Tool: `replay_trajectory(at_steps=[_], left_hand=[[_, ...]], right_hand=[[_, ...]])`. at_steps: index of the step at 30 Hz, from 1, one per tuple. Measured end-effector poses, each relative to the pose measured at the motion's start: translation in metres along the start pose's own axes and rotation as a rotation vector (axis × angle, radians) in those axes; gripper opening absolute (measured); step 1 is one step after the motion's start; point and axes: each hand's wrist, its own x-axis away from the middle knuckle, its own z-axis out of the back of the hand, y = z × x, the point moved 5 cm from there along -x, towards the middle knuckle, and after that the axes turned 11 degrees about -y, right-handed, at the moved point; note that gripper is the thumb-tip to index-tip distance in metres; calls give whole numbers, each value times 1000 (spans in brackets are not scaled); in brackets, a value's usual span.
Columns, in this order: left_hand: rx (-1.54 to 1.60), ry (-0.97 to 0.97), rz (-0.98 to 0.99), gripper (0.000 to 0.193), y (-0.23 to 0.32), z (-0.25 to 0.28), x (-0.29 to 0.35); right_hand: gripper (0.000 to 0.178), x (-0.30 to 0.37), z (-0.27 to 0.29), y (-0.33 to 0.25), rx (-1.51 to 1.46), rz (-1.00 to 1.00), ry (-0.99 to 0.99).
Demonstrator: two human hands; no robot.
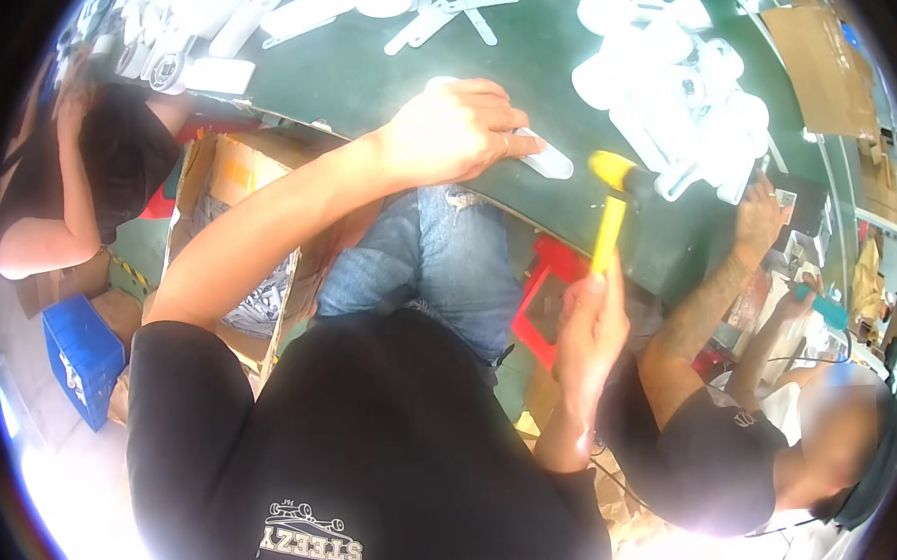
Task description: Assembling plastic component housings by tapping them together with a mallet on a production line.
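Note:
My left hand (454, 132) reaches over the green table, its fingers bent down on a white elongated plastic part (551, 162) with a rounded end. The rest of that part is hidden beneath the hand. A hammer (610, 231) with a yellow handle and a yellow-and-black head stands upright in my right hand (591, 324), whose fingers are wrapped round the lower handle. The hammer's head is just right of the white part and apart from it.
White plastic parts (660, 86) are heaped at the right; flat white strips (452, 15) lie at the far side. A cardboard box (181, 217) of small parts stands left of my legs. Co-workers sit left and right, one reaching a hand (759, 216) to the table.

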Motion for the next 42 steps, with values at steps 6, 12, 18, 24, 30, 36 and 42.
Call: replay_trajectory(at_steps=[6, 12, 18, 24, 30, 36, 42], left_hand=[[17, 11, 2, 30, -1, 2, -2], [22, 6, 13, 26, 3, 4, -2], [36, -480, -124, 30, 5, 12, -36], [17, -110, 183, 32, 0, 42, 11], [55, 129, 410, 37, -3, 19, 67], [156, 134, 426, 26, -15, 21, 75], [106, 142, 404, 25, -12, 22, 71]], right_hand=[[45, -8, -3, 0, 174, -22, -64], [45, -8, -13, 4, 198, 24, -48], [47, -7, 2, 4, -131, -82, -91], [49, 9, -3, -33, -401, 131, 24], [52, -2, -26, -17, -292, -9, -167], [52, -6, -35, -41, -78, 25, -216], [52, -24, -60, -14, 181, 104, -177]])
